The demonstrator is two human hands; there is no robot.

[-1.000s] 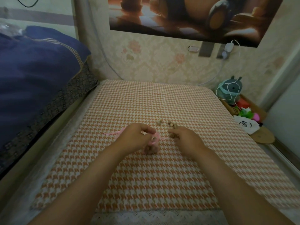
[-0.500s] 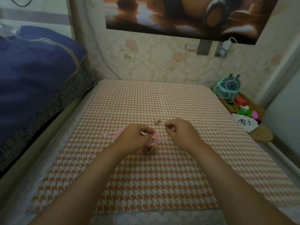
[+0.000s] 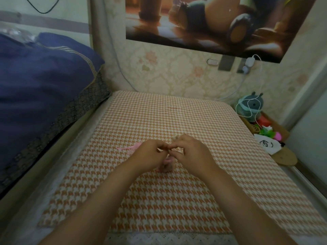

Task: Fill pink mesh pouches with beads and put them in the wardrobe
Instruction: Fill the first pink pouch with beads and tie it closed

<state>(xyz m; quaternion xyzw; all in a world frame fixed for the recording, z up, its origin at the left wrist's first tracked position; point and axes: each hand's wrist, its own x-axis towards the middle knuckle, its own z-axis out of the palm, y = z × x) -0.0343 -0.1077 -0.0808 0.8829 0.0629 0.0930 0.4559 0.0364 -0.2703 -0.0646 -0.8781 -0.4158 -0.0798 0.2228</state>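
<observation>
Pouch (image 3: 167, 161) in left hand (image 3: 147, 154), seemingly right hand (image 3: 192, 154) too; scrawl (image 3: 266, 143) unreadable.

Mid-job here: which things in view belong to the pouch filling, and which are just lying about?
Job: left hand, right hand, pink mesh pouch, pink ribbon, loose bead.
Lying about: blue bedding, plush toy, white charger, poster.

No legible text; unreadable black scrawl (image 3: 266, 143) on white cloth (image 3: 276, 148)
</observation>
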